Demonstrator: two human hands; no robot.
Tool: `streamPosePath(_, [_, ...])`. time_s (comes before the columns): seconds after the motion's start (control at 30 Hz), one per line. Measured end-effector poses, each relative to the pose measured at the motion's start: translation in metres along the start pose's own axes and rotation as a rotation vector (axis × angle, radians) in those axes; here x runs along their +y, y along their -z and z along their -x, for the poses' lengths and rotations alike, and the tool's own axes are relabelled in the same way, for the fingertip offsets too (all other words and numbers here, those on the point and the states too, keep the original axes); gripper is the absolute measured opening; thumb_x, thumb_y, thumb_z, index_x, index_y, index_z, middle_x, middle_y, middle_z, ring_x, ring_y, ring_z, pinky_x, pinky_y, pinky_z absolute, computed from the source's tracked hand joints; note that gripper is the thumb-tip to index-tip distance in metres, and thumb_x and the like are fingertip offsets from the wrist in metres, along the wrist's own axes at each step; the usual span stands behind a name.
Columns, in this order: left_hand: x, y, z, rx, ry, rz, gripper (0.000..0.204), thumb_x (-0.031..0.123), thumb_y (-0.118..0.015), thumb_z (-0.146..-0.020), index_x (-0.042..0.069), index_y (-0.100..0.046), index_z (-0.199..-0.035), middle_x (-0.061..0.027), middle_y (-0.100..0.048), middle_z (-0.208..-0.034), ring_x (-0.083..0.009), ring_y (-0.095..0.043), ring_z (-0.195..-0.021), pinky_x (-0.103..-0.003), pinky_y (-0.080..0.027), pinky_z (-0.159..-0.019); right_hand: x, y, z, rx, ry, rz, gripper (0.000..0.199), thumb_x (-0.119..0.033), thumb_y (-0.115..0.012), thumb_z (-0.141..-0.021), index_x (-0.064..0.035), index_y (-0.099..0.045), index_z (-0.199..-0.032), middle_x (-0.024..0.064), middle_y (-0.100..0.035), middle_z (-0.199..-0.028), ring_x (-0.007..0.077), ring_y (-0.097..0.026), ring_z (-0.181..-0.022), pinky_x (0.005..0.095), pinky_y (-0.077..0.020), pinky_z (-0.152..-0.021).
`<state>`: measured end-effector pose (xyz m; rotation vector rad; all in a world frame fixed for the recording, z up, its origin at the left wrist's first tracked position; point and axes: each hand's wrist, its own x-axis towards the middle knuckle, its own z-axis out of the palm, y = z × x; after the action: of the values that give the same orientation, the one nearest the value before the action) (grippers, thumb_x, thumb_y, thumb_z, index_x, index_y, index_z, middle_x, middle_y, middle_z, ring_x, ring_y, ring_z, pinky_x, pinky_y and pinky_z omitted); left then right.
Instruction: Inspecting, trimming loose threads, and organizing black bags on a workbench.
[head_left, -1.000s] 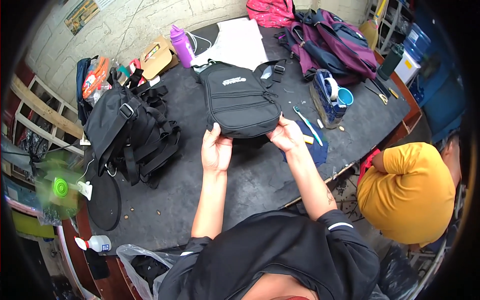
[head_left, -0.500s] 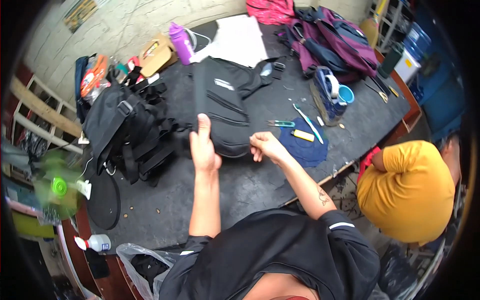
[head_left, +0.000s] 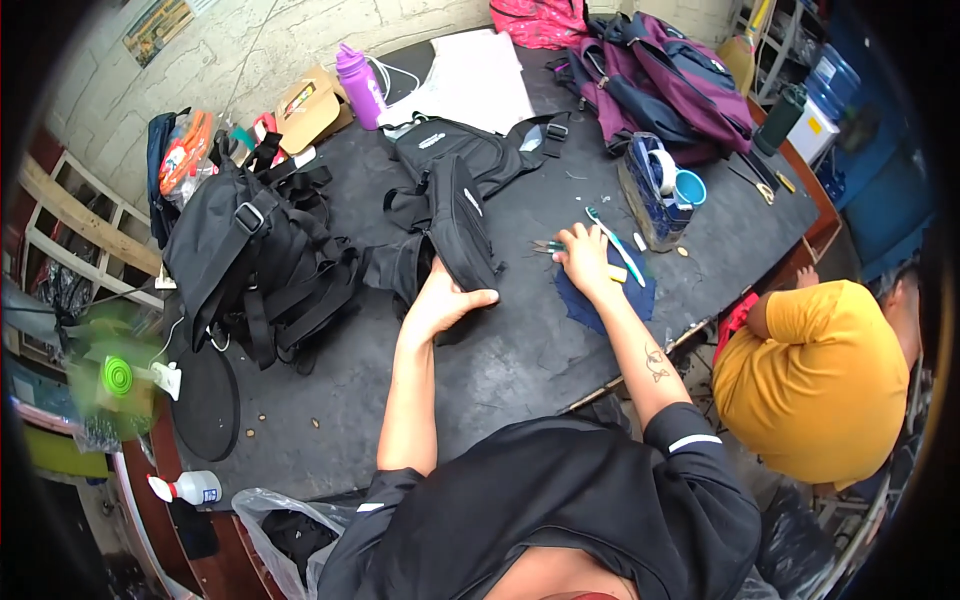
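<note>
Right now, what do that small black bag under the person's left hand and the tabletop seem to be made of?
The small black bag looks like matte woven synthetic fabric, probably nylon: it folds softly and has webbing straps. The tabletop seems a dark, dull sheet, perhaps rubber or painted board; scuffed, hard to say which.

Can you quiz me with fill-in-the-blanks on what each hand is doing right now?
The left hand grips the black ____ lying on the dark table.
The right hand rests on a dark ____ cloth.
Just right of that hand lies a white and green ____.
Missing words: bag; blue; toothbrush.
</note>
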<state>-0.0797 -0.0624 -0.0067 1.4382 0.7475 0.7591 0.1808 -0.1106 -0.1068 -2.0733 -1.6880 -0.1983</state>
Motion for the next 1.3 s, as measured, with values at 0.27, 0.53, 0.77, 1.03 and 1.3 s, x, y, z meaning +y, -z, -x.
streamPosePath(0.27, [0.019, 0.014, -0.003, 0.154, -0.113, 0.382, 0.052, -0.005, -0.076, -0.073, -0.002, -0.055, -0.120, -0.0108, -0.065, -0.108, -0.0189, -0.065, -0.095, -0.030, -0.053, -0.083, -0.030, 0.021, -0.021, 0.179, -0.276, -0.794, 0.019, -0.003, -0.050, -0.091, 0.0004, -0.060, -0.106, 0.0181, -0.062, -0.097, 0.0327, -0.061, -0.092, 0.0389, -0.0477, -0.082])
streamPosePath(0.53, [0.025, -0.010, -0.009, 0.175, -0.121, 0.460, 0.043, -0.003, -0.070, -0.080, -0.002, -0.053, -0.119, -0.0111, -0.067, -0.103, -0.0169, -0.068, -0.085, -0.025, -0.060, -0.070, -0.108, 0.101, -0.011, 0.330, 0.163, -0.520, 0.015, -0.019, -0.069, -0.082, -0.0075, -0.066, -0.090, 0.0056, -0.059, -0.080, 0.0247, -0.052, -0.076, 0.0355, -0.0392, -0.073])
streamPosePath(0.77, [0.034, -0.017, -0.007, 0.187, -0.158, 0.405, 0.040, -0.004, -0.070, -0.080, -0.002, -0.053, -0.116, -0.0113, -0.066, -0.101, -0.0168, -0.068, -0.083, -0.026, -0.061, -0.068, -0.118, 0.110, -0.015, 0.436, 0.200, -0.449, 0.010, -0.016, -0.071, -0.079, -0.0085, -0.068, -0.083, 0.0036, -0.058, -0.076, 0.0232, -0.050, -0.073, 0.0350, -0.0365, -0.069])
streamPosePath(1.03, [0.036, -0.020, -0.006, 0.192, -0.141, 0.418, 0.038, -0.005, -0.070, -0.078, -0.002, -0.053, -0.112, -0.0098, -0.065, -0.099, -0.0157, -0.067, -0.082, -0.026, -0.059, -0.069, -0.120, 0.108, -0.012, 0.504, 0.176, -0.413, 0.010, -0.016, -0.073, -0.077, -0.0090, -0.067, -0.079, 0.0027, -0.059, -0.075, 0.0228, -0.050, -0.072, 0.0353, -0.0361, -0.068])
streamPosePath(1.3, [0.041, -0.024, -0.002, 0.182, -0.237, 0.422, 0.050, -0.009, -0.074, -0.071, 0.000, -0.053, -0.115, -0.0086, -0.063, -0.106, -0.0162, -0.063, -0.095, -0.029, -0.052, -0.085, -0.116, 0.105, -0.014, 0.597, 0.264, -0.415, 0.018, -0.021, -0.078, -0.071, -0.0115, -0.064, -0.077, 0.0000, -0.057, -0.073, 0.0200, -0.051, -0.071, 0.0343, -0.0348, -0.068])
